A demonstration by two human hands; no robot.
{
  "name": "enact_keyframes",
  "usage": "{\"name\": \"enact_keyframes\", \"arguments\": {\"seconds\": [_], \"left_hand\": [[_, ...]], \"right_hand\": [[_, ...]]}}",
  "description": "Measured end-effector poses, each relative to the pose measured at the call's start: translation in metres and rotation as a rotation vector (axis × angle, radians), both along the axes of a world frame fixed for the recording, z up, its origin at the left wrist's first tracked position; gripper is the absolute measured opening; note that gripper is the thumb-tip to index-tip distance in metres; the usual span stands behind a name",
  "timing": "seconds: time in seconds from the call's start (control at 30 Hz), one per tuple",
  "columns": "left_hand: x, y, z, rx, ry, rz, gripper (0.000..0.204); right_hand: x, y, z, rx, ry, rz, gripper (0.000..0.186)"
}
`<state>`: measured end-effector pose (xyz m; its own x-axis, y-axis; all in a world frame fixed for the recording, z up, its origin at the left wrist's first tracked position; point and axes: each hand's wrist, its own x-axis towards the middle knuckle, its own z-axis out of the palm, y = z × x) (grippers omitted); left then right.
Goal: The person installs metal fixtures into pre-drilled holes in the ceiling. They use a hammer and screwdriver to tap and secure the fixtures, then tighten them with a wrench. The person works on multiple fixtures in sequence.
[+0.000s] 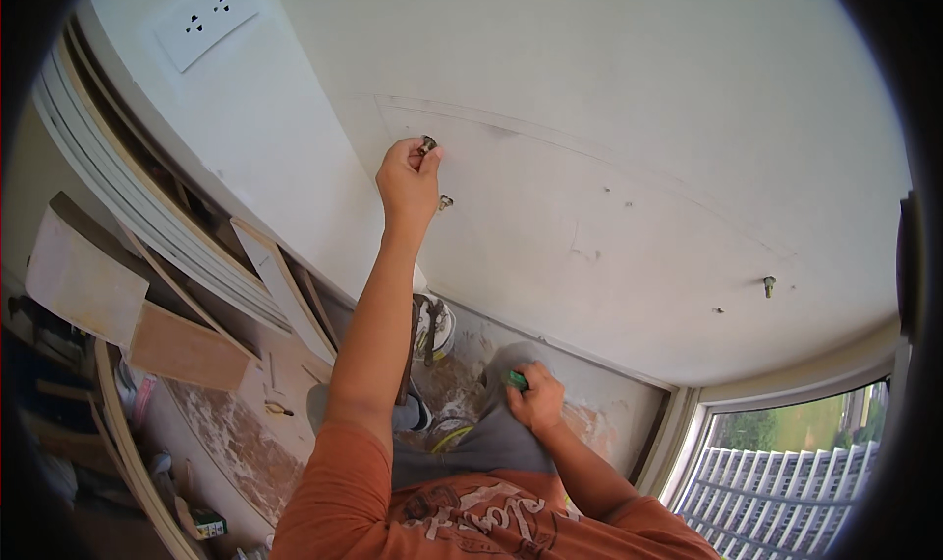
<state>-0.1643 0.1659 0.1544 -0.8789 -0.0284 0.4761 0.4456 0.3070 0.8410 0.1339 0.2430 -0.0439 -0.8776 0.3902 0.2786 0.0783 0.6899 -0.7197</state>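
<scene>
My left hand (405, 182) is raised to the white wall (550, 167), its thumb and fingers pinched round a metal anchor bolt (428, 145). Just below that hand, a second bolt (446, 202) sticks out of the wall. Far to the right, another metal bolt (769, 286) juts out, near a small fitting (718, 310) in the surface. My right hand (540, 399) rests by my bent knee, closed round a small green object (518, 380); the fingers hide most of it, so its kind does not show. Thin pencil lines run across the wall.
A white bucket (444, 332) with dark tools stands at the wall's foot. Pliers (279, 408) lie on the stained floor at left, near leaning boards (187, 347). A double socket (207, 15) sits upper left. At lower right is a window (786, 462) with white slats outside.
</scene>
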Motion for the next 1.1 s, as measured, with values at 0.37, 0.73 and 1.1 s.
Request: {"name": "enact_keyframes", "arguments": {"seconds": [0.37,0.73,1.1], "left_hand": [[-0.018,-0.006,-0.010,-0.080,0.389,0.035,0.018],[-0.017,-0.015,-0.018,-0.190,0.393,0.002,0.016],[-0.019,-0.022,0.005,-0.318,0.116,-0.107,0.022]], "right_hand": [[-0.003,-0.003,0.002,-0.007,0.019,0.007,0.023],[-0.004,-0.004,0.002,-0.001,0.020,0.005,0.024],[0.000,-0.004,0.000,0.010,0.012,0.022,0.021]]}}
